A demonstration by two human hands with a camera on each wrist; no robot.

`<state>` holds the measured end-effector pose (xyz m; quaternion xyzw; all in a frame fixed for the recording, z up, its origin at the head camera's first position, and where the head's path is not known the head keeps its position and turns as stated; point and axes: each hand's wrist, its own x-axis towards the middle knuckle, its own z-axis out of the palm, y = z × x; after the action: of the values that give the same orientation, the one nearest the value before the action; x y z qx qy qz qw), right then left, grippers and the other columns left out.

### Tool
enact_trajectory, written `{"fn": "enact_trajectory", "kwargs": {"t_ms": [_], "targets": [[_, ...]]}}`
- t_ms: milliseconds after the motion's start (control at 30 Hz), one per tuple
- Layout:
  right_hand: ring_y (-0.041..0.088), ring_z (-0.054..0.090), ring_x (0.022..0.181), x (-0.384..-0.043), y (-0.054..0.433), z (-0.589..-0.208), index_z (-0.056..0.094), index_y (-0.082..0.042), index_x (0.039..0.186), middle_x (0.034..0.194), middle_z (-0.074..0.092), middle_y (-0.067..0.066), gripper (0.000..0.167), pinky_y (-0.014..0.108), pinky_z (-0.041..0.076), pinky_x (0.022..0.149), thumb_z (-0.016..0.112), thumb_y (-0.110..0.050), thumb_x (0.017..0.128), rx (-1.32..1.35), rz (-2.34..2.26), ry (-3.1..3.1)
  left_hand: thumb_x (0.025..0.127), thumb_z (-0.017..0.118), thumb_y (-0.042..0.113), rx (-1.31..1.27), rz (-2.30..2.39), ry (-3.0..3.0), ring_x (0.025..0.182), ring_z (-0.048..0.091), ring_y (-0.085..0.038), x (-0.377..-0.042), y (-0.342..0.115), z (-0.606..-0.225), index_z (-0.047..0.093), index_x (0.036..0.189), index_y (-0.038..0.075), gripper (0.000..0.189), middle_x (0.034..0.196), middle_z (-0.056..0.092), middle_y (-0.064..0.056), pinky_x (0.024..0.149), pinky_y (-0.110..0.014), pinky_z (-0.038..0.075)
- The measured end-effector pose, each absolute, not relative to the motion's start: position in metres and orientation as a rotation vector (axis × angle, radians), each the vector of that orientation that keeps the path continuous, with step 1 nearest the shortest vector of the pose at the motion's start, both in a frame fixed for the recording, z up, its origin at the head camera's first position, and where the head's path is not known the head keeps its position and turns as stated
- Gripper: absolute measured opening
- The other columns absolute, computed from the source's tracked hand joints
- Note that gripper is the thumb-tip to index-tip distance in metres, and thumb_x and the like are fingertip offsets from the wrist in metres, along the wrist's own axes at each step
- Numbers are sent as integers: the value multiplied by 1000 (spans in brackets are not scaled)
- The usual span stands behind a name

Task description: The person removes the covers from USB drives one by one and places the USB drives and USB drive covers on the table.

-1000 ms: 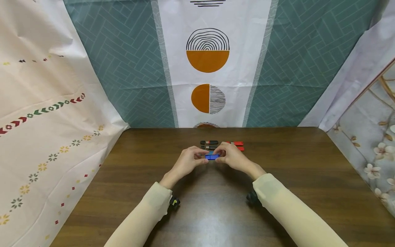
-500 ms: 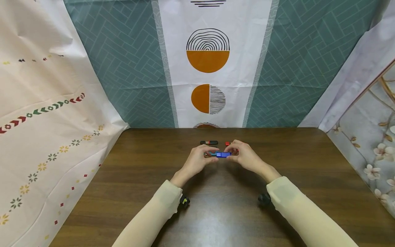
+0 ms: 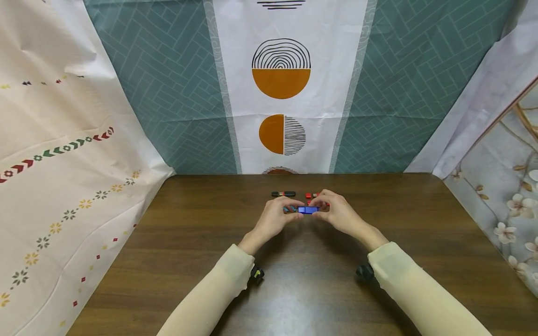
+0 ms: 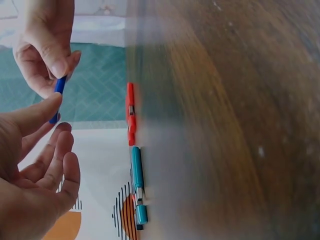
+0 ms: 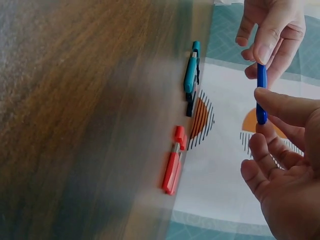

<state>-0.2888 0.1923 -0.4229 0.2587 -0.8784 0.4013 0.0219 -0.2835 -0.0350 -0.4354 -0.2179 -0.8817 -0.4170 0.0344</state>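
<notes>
A blue USB stick is held level just above the table between both hands. My left hand pinches its left end between thumb and fingers. At the other end, my right hand pinches it the same way. A seam crosses the stick near its middle in the head view, and the two parts look joined. In the right wrist view the blue stick is edge-on. Behind it lies a teal USB stick, its cap off and set at its end, partly hidden by my left fingers in the head view.
Red USB sticks with caps off lie at the back, partly behind the right hand. A black USB stick lies farther back on the brown wooden table. A patterned cloth hangs behind the table's far edge.
Both hands have moved to the right together, carrying the blue USB stick. The teal stick now shows behind the left fingers, and more of the red ones came into view left of the right hand.
</notes>
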Motion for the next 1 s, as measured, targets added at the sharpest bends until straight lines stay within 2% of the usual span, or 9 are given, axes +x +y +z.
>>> {"fn": "enact_trajectory", "kwargs": {"t_ms": [200,533,700,867,1000], "targets": [[23,58,93,-287,189,-421,77,-5,108,103,61,4,22,40,51,81,81,3,88,794,1253,-2724,91,83,18,-648,-1324,-2691,91,68,-19,-282,-35,-436,81,116,14,26,112,75,-3,71,-25,54],[27,57,99,-286,187,-431,74,-2,118,106,64,5,31,44,48,86,82,-1,88,760,1339,-2645,89,85,18,-624,-1325,-2629,81,65,-10,-282,-38,-439,83,110,13,22,103,77,-2,68,-23,54],[25,57,95,-284,185,-436,75,-2,116,102,62,4,28,40,46,80,83,-6,89,723,1375,-2615,89,84,22,-619,-1332,-2622,78,62,-9,-282,-39,-439,83,110,14,23,104,78,-1,65,-23,52],[21,58,90,-282,183,-438,76,-5,112,100,63,4,24,31,47,75,83,-8,89,711,1363,-2599,89,84,22,-622,-1339,-2628,80,65,-10,-281,-40,-438,83,111,13,24,104,78,-2,66,-23,53],[21,60,89,-282,183,-438,77,-6,110,100,64,4,22,29,48,74,83,-7,89,724,1353,-2584,90,83,21,-624,-1358,-2637,85,68,-10,-280,-41,-438,83,111,12,24,107,78,-4,70,-22,56]]}}
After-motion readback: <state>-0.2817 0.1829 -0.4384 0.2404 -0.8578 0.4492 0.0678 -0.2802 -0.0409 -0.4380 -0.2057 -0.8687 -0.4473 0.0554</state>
